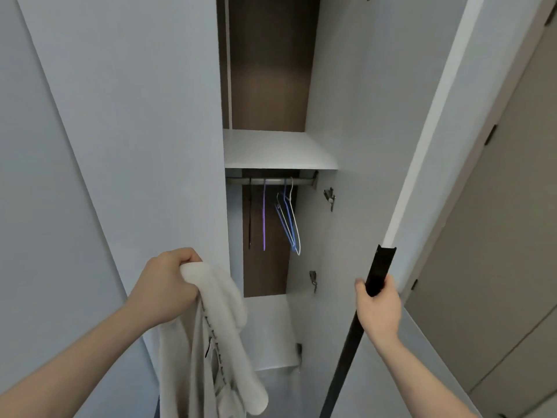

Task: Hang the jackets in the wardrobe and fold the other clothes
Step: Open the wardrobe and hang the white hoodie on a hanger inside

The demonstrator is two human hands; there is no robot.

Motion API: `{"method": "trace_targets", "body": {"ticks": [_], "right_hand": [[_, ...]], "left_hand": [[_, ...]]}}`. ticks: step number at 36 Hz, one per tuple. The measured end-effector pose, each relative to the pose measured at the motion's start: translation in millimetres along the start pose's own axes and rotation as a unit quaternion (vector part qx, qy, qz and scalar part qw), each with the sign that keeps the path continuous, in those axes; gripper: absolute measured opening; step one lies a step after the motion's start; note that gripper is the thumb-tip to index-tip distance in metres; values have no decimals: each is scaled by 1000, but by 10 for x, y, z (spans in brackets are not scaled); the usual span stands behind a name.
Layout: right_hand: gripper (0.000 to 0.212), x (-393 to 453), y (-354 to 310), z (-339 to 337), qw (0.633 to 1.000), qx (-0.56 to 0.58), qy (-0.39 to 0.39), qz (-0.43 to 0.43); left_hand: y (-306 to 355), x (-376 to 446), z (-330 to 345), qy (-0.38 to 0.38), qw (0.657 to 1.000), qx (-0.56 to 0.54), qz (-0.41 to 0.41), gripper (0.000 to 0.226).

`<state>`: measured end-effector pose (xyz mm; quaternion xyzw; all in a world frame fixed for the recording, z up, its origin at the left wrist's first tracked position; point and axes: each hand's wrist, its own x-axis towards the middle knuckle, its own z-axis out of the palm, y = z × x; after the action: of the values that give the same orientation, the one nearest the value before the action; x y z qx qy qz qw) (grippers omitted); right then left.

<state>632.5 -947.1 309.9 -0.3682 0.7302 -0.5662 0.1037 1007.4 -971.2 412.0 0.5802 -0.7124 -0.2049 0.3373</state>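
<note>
My left hand (168, 285) grips a cream zip-up jacket (211, 342) by its collar; the garment hangs down in front of the closed left wardrobe door (120, 146). My right hand (378, 309) holds the black handle strip (376, 273) on the edge of the right wardrobe door (361, 146), which stands open. Inside, a metal rail (271, 181) under a white shelf (277, 149) carries several empty wire hangers: a purple one (264, 218), blue and white ones (289, 224), and a dark one at the left.
Door hinges (330, 197) sit on the wardrobe's inner right wall. A grey-beige cabinet front (497, 267) stands at the far right. The wardrobe's dark brown back panel (268, 70) shows above the shelf and behind the hangers.
</note>
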Motion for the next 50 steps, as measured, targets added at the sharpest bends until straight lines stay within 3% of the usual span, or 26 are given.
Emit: {"method": "trace_targets", "body": {"ticks": [7, 9, 11, 14, 16, 21, 26, 40, 50], "right_hand": [[24, 204, 114, -428, 997, -60, 39, 8], [35, 123, 134, -437, 998, -59, 34, 5], [53, -31, 132, -376, 998, -7, 65, 10], [50, -323, 33, -210, 988, 85, 124, -38], [46, -496, -53, -41, 988, 118, 82, -58], [41, -550, -237, 431, 985, 90, -131, -69], [38, -185, -217, 888, 977, 42, -207, -21], [43, 1363, 60, 2283, 965, -65, -227, 118], [43, 2095, 209, 2931, 950, -110, -243, 165]], "left_hand": [[95, -46, 78, -22, 1000, 0, 20, 40], [104, -54, 89, -27, 999, 3, 23, 40], [99, -60, 92, -33, 999, 5, 22, 39], [89, -63, 81, -39, 999, 12, 21, 37], [83, -53, 64, -39, 999, 16, 20, 35], [36, -10, 46, -34, 999, 9, 9, 35], [-16, 30, 93, -30, 999, -8, -6, 35], [-427, 845, 392, -26, 995, 28, -88, 37], [-538, 1419, 622, -40, 989, 41, -140, 30]]}}
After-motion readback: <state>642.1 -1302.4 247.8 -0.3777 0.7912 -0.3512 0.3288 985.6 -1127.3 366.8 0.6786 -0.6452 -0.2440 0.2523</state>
